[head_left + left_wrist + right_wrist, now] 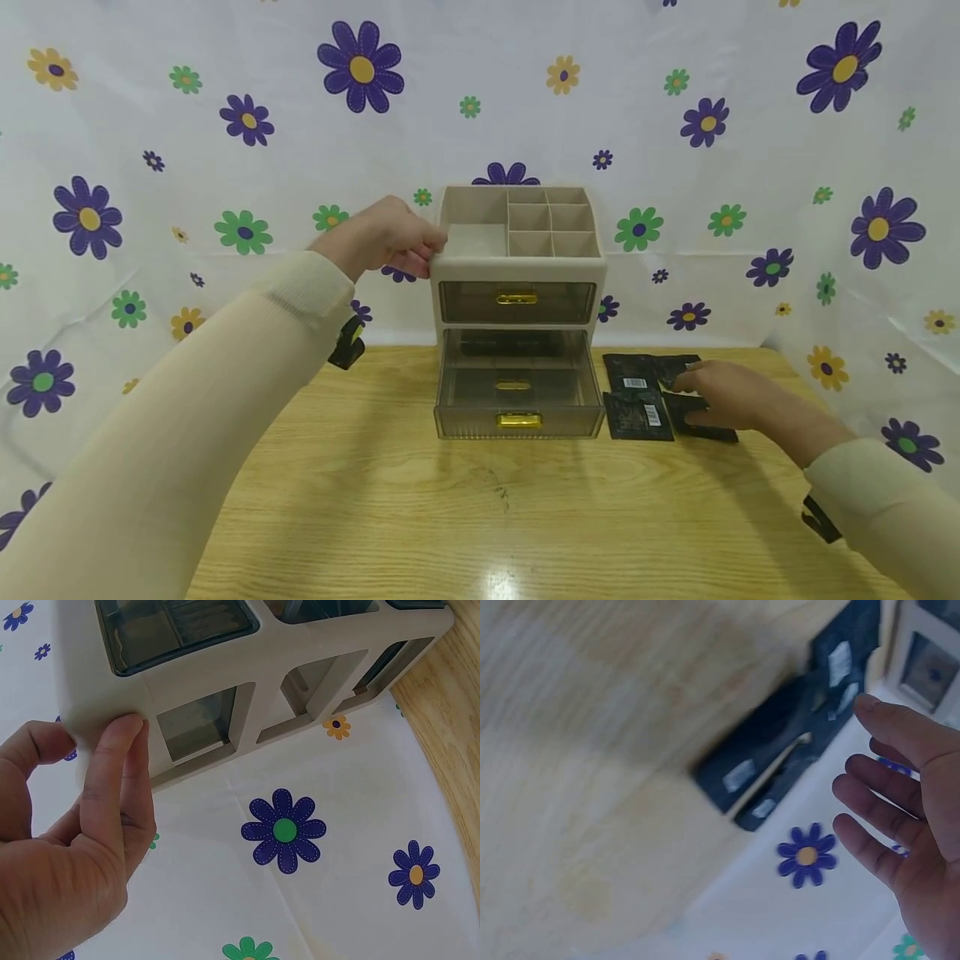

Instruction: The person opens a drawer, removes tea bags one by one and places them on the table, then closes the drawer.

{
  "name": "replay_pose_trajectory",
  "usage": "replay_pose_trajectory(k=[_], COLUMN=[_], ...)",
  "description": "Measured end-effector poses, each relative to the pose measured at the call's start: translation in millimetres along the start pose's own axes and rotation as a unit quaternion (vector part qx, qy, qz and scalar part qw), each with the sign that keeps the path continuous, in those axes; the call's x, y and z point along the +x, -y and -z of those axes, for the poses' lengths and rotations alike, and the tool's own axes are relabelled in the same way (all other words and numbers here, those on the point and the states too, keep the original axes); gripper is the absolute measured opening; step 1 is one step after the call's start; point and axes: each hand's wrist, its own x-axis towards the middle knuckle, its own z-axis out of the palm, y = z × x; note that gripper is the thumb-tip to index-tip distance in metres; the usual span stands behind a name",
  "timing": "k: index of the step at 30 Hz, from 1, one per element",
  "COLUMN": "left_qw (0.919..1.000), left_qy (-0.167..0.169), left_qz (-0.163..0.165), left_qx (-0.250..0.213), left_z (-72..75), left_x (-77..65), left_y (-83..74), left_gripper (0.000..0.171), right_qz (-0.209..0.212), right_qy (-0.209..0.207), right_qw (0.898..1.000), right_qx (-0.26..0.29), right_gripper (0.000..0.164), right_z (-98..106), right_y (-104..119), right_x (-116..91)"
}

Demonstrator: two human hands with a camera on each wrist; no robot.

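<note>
Wooden tabletop (360,500): black packets (627,419) carry barcode labels (653,415), unreadably small.

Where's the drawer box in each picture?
Head: the drawer box stands in the middle, on the table.
Left wrist: the drawer box slants across the top, partly cut off.
Right wrist: only part shows, top right corner.
Shared landmark: the flowery cloth is in all three.
</note>
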Motion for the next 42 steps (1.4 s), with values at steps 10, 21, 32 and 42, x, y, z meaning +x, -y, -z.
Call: replay_pose_trajectory(k=[10, 21, 32, 42], left_qw=[1.0, 0.9999, 0.9999, 1.0], left_qy=[0.004, 0.005, 0.003, 0.002], left_qz=[-0.002, -0.003, -0.009, -0.005], left_qx=[-0.004, -0.012, -0.01, -0.008], left_z=[0.3, 0.3, 0.7, 1.0], left_x=[-0.7, -0.3, -0.9, -3.7], left_y=[0.9, 0.8, 2.6, 2.0], left_gripper=[0.031, 0.031, 0.031, 0.032], right_qz=[0.029, 0.168, 0.224, 0.209], right_qy=[-0.144, -0.319, -0.324, -0.322], right_qw=[0.989, 0.933, 0.913, 0.881], right_qx=[-0.005, -0.015, -0.109, -0.276], right_gripper=[0.022, 0.023, 0.007, 0.026], right_z=[40.1, 62.6, 50.9, 22.9], right_y=[46.8, 109.2, 178.8, 198.0], right_x=[25.3, 51.3, 62.8, 70.6])
